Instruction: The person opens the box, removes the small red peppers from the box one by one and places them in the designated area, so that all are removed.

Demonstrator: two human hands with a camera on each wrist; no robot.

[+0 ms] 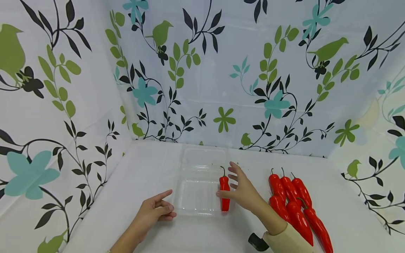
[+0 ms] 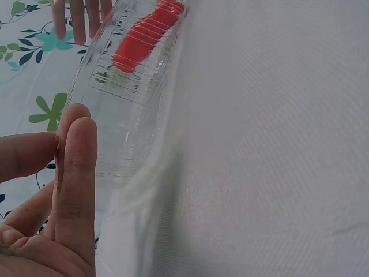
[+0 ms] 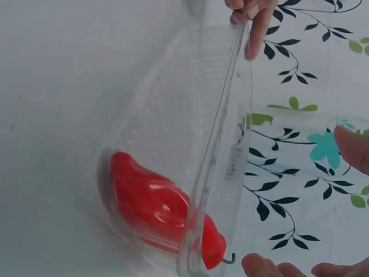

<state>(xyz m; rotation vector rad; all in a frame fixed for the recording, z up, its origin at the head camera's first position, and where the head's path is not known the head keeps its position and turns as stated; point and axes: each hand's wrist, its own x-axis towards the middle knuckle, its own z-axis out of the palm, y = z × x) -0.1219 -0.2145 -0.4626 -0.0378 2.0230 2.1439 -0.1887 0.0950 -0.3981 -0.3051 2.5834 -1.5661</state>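
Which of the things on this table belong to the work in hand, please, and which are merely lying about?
In the work:
clear plastic tray, steadied by the left hand
red chili in the tray, beside the open right hand
pile of red chilies

Lying about:
white table
floral backdrop

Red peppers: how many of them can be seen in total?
7. One red pepper lies in the clear tray, beside the right hand. Six more peppers lie in a pile on the white table, right of that hand; others may be hidden underneath.
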